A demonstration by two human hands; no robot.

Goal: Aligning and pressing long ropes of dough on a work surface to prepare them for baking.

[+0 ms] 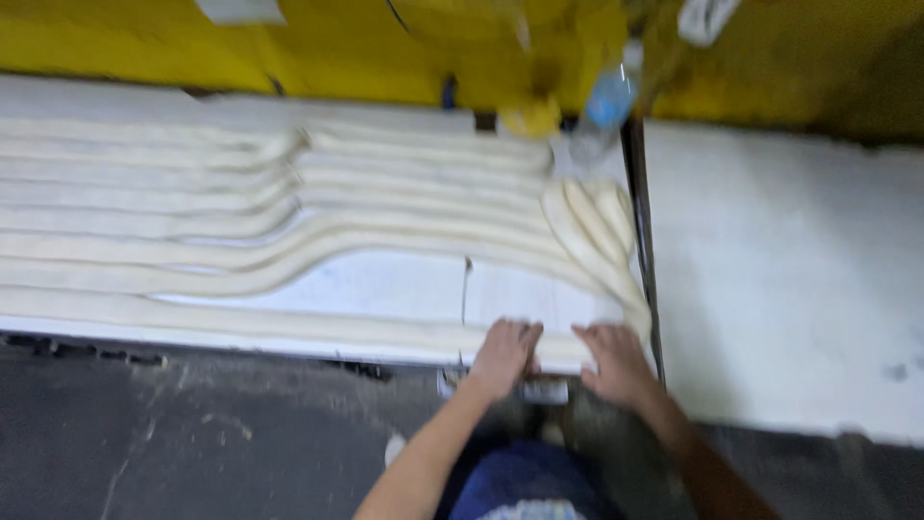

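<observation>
Person: forearms bare, no sleeves or gloves visible; left hand (504, 353) and right hand (614, 361) bare; dark blue garment (515, 481) below hands, blurred.

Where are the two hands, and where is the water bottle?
left hand (505, 349), head view, on the back of the hand, resting on the dough rope.
right hand (616, 358), head view, on the back of the hand.
water bottle (604, 106), head view, on its blurred clear body.
</observation>
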